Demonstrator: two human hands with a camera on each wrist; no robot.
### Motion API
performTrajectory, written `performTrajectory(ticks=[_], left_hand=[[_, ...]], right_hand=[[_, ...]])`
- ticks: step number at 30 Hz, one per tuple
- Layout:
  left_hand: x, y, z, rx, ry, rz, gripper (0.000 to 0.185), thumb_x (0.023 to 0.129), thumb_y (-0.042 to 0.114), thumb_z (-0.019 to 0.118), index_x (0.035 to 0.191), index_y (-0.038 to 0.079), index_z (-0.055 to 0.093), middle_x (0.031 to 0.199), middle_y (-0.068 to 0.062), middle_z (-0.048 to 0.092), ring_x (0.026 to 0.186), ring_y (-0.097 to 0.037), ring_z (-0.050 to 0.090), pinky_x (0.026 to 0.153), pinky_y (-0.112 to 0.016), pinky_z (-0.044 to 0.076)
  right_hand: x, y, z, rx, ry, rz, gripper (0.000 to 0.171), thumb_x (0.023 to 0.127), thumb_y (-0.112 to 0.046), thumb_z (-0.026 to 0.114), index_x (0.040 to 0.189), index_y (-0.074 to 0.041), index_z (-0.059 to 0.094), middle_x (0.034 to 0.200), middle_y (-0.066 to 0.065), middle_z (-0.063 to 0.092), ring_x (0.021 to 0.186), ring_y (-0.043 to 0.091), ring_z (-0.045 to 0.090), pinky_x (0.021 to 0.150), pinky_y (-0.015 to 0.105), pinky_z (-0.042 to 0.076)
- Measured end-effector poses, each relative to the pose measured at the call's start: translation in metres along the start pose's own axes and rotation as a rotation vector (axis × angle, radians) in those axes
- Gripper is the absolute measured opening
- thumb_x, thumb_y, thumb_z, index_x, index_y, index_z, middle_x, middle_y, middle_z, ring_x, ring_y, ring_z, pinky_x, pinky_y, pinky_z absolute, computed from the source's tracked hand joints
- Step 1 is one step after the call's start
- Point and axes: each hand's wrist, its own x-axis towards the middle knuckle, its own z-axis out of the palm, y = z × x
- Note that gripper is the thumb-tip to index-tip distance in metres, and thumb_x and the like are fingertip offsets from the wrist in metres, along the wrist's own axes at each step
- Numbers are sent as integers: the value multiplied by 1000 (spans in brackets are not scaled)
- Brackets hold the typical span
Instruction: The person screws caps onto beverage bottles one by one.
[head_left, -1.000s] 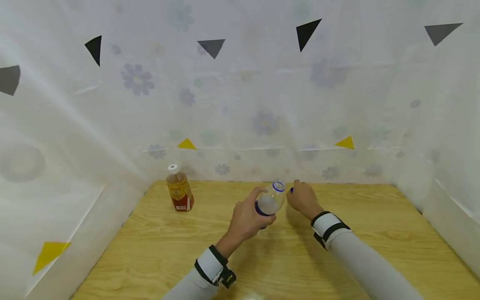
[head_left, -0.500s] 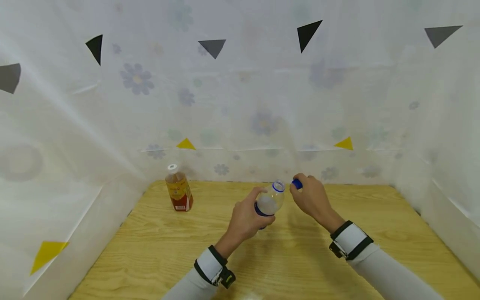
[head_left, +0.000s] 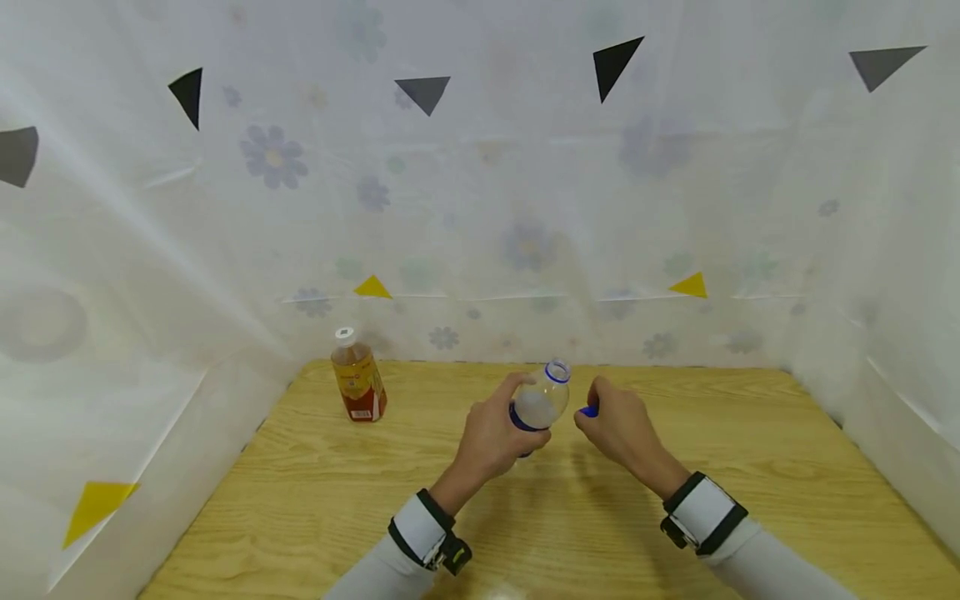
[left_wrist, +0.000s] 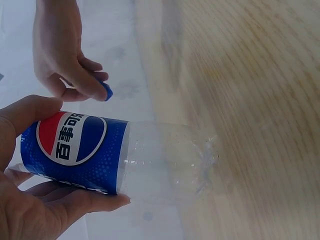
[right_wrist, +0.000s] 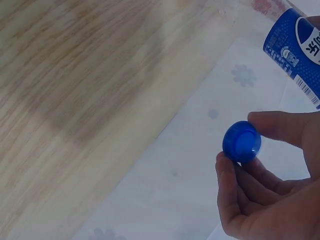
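Observation:
My left hand (head_left: 491,433) grips a clear plastic soda bottle (head_left: 542,402) round its blue label (left_wrist: 75,150), which bears a red, white and blue round logo. The bottle's mouth (head_left: 557,369) is uncapped and leans up and to the right. It looks empty in the left wrist view. Just right of the bottle, my right hand (head_left: 621,423) pinches a blue bottle cap (right_wrist: 242,142) between thumb and fingers. In the right wrist view the cap's hollow inside shows. Cap and bottle are apart.
A bottle of reddish-brown drink (head_left: 360,383) with a white cap and yellow label stands at the table's back left. The wooden table (head_left: 315,500) is enclosed by white flower-patterned sheeting (head_left: 480,183) at the back and sides.
My right hand has drawn back to the right from the bottle with the blue cap, then dipped a little lower and turned. The left hand and soda bottle have hardly moved.

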Motion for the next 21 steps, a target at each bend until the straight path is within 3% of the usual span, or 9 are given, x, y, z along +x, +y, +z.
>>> performTrajectory(ticks=[3,6,11,16,21], left_hand=[[0,0,0,0,0,-5,69,80,31,86,140,25,54,113,-13,74,94,-28,74,70,-36,59],[0,-1,1,2,2,-4,69,79,32,87,140,26,54,114,-13,74,95,-29,74,70,-37,59],[1,-1,1,1,5,4,69,79,31,87,140,26,55,115,-12,74,95,-29,74,70,-37,59],[1,-2,2,-1,8,16,69,79,31,87,140,25,55,111,-13,75,93,-28,74,69,-35,59],[1,-2,2,-10,5,24,69,79,30,87,140,24,55,110,-12,75,93,-27,75,70,-36,59]], right_hand=[[-2,0,0,-16,-50,-11,23,90,-10,71,106,4,62,89,16,67,74,25,65,61,37,54],[-4,1,0,-43,-82,-36,25,91,-2,66,114,7,66,99,19,67,87,29,64,73,44,57],[-5,2,-7,-65,-102,-25,11,93,-3,60,99,2,68,87,12,65,76,23,59,67,40,52],[0,-4,-24,27,-76,-20,14,95,-11,65,102,0,67,89,10,70,72,20,63,63,37,52],[4,-24,-53,162,-39,-85,20,98,-12,64,116,-3,68,107,14,73,92,28,70,78,45,57]])
